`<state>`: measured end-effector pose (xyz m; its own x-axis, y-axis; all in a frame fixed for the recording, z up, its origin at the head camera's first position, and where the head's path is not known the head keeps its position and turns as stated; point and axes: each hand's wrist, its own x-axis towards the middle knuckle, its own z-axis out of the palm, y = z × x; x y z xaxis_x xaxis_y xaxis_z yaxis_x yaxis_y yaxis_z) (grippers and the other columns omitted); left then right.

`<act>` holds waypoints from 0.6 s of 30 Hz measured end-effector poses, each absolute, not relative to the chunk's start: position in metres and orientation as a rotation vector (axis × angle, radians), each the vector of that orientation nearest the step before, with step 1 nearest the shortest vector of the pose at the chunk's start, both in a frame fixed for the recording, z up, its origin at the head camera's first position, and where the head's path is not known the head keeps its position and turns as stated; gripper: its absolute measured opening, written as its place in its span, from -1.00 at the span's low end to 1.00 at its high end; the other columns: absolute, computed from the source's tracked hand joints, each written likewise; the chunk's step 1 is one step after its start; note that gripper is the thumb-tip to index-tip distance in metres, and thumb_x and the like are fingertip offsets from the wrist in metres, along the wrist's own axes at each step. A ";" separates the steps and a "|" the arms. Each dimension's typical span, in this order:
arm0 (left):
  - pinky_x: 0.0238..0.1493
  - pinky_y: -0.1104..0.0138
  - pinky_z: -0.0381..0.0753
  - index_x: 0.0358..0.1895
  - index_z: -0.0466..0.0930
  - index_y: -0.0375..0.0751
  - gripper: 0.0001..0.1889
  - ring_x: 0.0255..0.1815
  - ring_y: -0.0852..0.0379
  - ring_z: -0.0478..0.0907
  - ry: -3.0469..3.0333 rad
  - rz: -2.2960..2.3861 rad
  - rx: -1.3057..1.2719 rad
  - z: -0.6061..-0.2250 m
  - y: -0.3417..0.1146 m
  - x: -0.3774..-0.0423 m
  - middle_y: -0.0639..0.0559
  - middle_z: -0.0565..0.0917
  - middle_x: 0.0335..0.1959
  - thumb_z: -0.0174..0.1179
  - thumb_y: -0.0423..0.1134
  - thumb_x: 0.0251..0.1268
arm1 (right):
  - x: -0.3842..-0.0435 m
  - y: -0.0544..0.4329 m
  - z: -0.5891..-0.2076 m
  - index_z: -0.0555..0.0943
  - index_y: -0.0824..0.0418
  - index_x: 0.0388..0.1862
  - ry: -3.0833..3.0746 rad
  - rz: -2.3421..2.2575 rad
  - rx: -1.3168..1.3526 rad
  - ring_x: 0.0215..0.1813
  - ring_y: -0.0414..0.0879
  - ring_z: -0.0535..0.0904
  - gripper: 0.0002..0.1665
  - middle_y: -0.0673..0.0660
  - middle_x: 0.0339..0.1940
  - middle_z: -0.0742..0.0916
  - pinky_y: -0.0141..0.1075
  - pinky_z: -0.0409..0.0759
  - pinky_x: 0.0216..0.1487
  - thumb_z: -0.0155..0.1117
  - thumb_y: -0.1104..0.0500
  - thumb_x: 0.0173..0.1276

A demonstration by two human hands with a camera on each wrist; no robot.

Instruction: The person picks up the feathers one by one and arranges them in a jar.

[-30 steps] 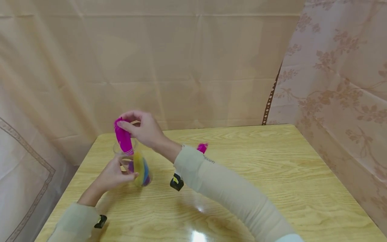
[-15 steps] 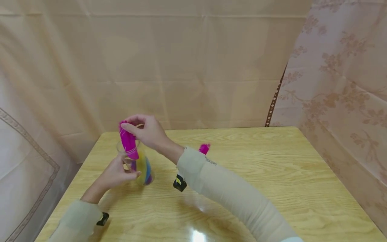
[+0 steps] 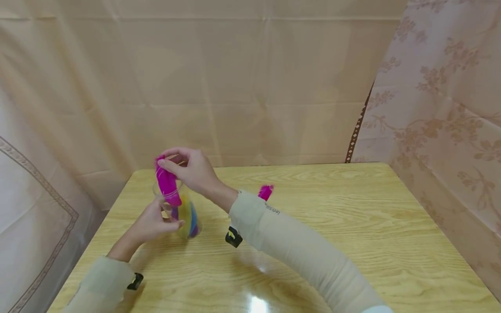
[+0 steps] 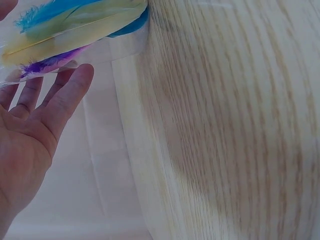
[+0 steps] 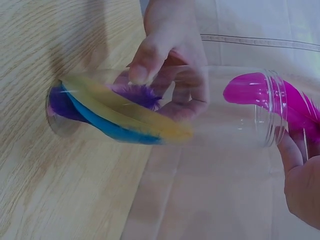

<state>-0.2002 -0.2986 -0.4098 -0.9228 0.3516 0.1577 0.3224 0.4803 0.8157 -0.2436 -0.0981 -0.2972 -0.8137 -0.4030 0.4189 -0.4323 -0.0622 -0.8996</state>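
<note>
My left hand holds a clear plastic jar round its side, thumb in front and fingers behind. The jar stands at the table's left part, its threaded mouth open at the top. Inside lie a yellow feather, a blue feather and purple feathers, grouped toward the bottom. Over the mouth, my right hand pinches a magenta feather by its fluffy end, between thumb and fingertips. In the right wrist view the feather's rounded tip reaches past the rim into the jar.
Another magenta feather lies on the wooden table, partly hidden behind the right sleeve. Beige curtains hang behind the table, with a flowered curtain at the right.
The magenta feather in my right hand has come down a little deeper into the jar's mouth. The left hand stays on the jar; the whole head view has shifted slightly.
</note>
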 end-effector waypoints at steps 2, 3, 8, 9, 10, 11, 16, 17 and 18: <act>-0.27 0.25 0.74 0.17 0.29 -0.29 -0.34 -0.27 0.00 0.55 2.676 1.463 0.600 -0.410 -0.298 -0.200 -0.19 0.53 -0.17 0.51 -0.41 0.06 | -0.244 -0.099 -0.298 0.72 0.21 0.01 -2.128 2.046 0.968 -0.28 -0.29 0.68 -0.75 -0.03 -0.31 0.79 -0.36 0.71 -0.27 0.40 0.16 0.41; -0.27 0.26 0.74 0.17 0.29 -0.29 -0.34 -0.26 0.00 0.55 2.678 1.461 0.601 -0.410 -0.298 -0.200 -0.19 0.52 -0.16 0.51 -0.41 0.06 | -0.244 -0.099 -0.299 0.72 0.20 0.02 -2.125 2.036 0.977 -0.28 -0.29 0.68 -0.75 -0.03 -0.29 0.79 -0.37 0.71 -0.26 0.40 0.17 0.41; -0.31 0.24 0.74 0.13 0.31 -0.29 -0.37 -0.29 0.01 0.55 2.675 1.478 0.628 -0.411 -0.298 -0.201 -0.20 0.54 -0.21 0.51 -0.44 0.04 | -0.245 -0.100 -0.301 0.74 0.21 -0.02 -2.115 2.005 1.025 -0.29 -0.26 0.69 -0.79 -0.01 -0.24 0.81 -0.37 0.71 -0.23 0.38 0.17 0.42; -0.31 0.24 0.74 0.13 0.31 -0.29 -0.37 -0.29 0.02 0.55 2.678 1.477 0.633 -0.412 -0.299 -0.202 -0.20 0.54 -0.21 0.51 -0.44 0.04 | -0.245 -0.100 -0.302 0.75 0.21 -0.03 -2.116 2.002 1.029 -0.30 -0.26 0.69 -0.79 -0.01 -0.24 0.81 -0.37 0.70 -0.23 0.38 0.17 0.42; -0.31 0.24 0.74 0.13 0.31 -0.28 -0.37 -0.29 0.02 0.55 2.679 1.476 0.637 -0.412 -0.299 -0.202 -0.19 0.54 -0.21 0.51 -0.44 0.05 | -0.245 -0.100 -0.302 0.76 0.22 -0.05 -2.116 1.999 1.033 -0.30 -0.24 0.69 -0.80 -0.02 -0.24 0.81 -0.37 0.70 -0.23 0.38 0.17 0.42; -0.32 0.24 0.73 0.12 0.32 -0.28 -0.39 -0.29 0.02 0.55 2.680 1.474 0.638 -0.412 -0.299 -0.202 -0.19 0.54 -0.21 0.50 -0.44 0.05 | -0.244 -0.100 -0.302 0.76 0.23 -0.06 -2.116 2.001 1.035 -0.30 -0.23 0.70 -0.80 -0.02 -0.25 0.81 -0.37 0.70 -0.23 0.38 0.17 0.42; -0.25 0.24 0.74 0.13 0.36 -0.24 -0.40 -0.18 -0.05 0.57 2.686 1.451 0.627 -0.413 -0.300 -0.203 -0.14 0.60 -0.12 0.50 -0.42 0.07 | -0.243 -0.100 -0.303 0.77 0.23 -0.10 -2.140 1.994 1.023 -0.31 -0.21 0.71 -0.82 -0.05 -0.28 0.81 -0.40 0.68 -0.21 0.41 0.18 0.40; -0.23 0.24 0.74 0.14 0.36 -0.23 -0.40 -0.16 -0.06 0.57 2.685 1.449 0.626 -0.413 -0.300 -0.203 -0.14 0.61 -0.11 0.50 -0.42 0.07 | -0.242 -0.100 -0.303 0.77 0.23 -0.10 -2.146 1.988 1.021 -0.31 -0.21 0.71 -0.83 -0.05 -0.29 0.81 -0.40 0.68 -0.22 0.41 0.18 0.40; -0.22 0.24 0.74 0.17 0.35 -0.23 -0.38 -0.13 -0.08 0.58 2.686 1.444 0.630 -0.413 -0.301 -0.202 -0.13 0.62 -0.09 0.50 -0.42 0.07 | -0.242 -0.100 -0.303 0.77 0.23 -0.11 -2.151 1.980 1.021 -0.31 -0.22 0.71 -0.83 -0.06 -0.29 0.81 -0.40 0.68 -0.22 0.41 0.18 0.40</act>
<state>-0.2025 -0.3006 -0.4132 -0.9177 0.3617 0.1644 0.3366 0.4880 0.8053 -0.2422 -0.1001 -0.3028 -0.7817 -0.4290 0.4526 -0.4865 -0.0344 -0.8730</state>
